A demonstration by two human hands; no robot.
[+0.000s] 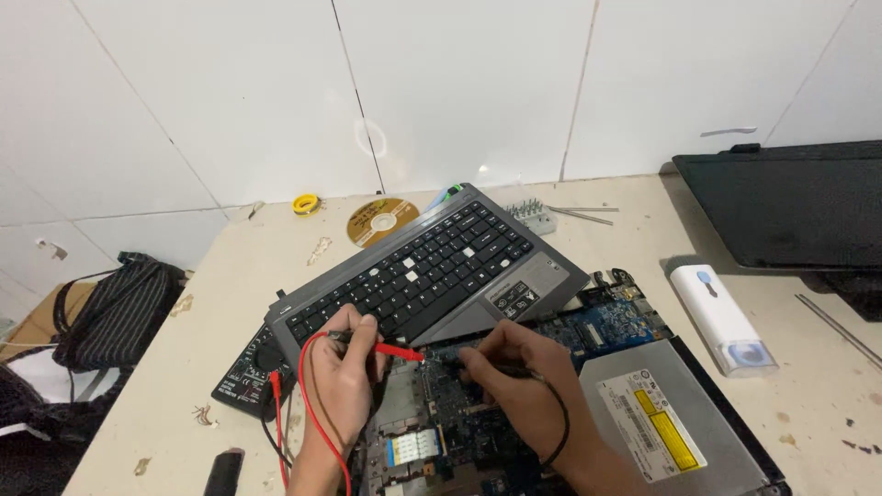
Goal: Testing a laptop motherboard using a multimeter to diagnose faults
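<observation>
Scene: An opened laptop is shown low in the frame on a pale bench (pixel 276 248), its blue circuit board (pixel 478 404) laid bare at lower centre.
Left hand: The left hand (pixel 344 377), lower left of centre, is closed around a red probe (pixel 397 350), whose tip is aimed rightward onto the board.
Right hand: The right hand (pixel 510 377), lower centre, is pinched shut on a black probe (pixel 455 361), whose tip is set against the board just beside the red one.
Leads: A red lead (pixel 312 404) and a black lead (pixel 559 418) are looped past the wrists toward a black meter (pixel 246 375) at lower left, partly hidden under the keyboard panel.
Surroundings: A grey keyboard panel (pixel 423 266) is propped at centre; a silver optical drive (pixel 666 418) sits at lower right, a white box (pixel 721 319) at right, a gold disc (pixel 381 220) at upper centre.
Step in hand: A point on the board appears to be under test with both probes.
Next move: Steady tips are judged necessary, kept from bridging neighbouring parts, while the meter is read.
</observation>
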